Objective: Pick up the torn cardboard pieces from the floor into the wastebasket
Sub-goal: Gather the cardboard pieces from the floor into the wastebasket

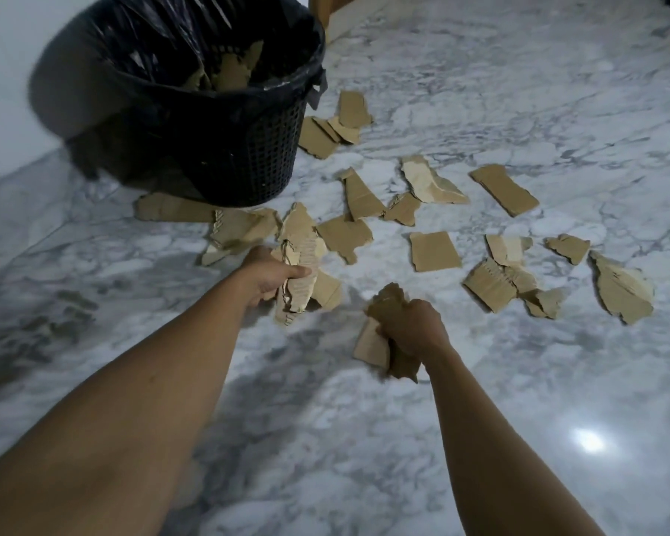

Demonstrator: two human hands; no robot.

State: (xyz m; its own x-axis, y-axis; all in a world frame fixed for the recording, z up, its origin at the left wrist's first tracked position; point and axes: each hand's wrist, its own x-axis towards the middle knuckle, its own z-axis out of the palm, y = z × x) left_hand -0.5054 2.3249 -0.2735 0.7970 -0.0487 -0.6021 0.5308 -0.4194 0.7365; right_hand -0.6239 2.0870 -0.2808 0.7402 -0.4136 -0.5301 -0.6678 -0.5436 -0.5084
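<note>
A black mesh wastebasket (248,156) with a black bag liner stands at the upper left, with some torn cardboard (231,73) inside. Several brown torn cardboard pieces (434,251) lie scattered over the marble floor to its right and front. My left hand (271,274) grips a bunch of long torn strips (302,265) just in front of the basket. My right hand (410,328) is lower and to the right, its fingers curled round a wad of cardboard pieces (376,344) held above the floor.
The floor is grey-white marble (519,90) with a bright light glare (588,439) at the lower right. A wooden furniture edge (325,9) stands behind the basket. A white wall (4,71) runs along the left.
</note>
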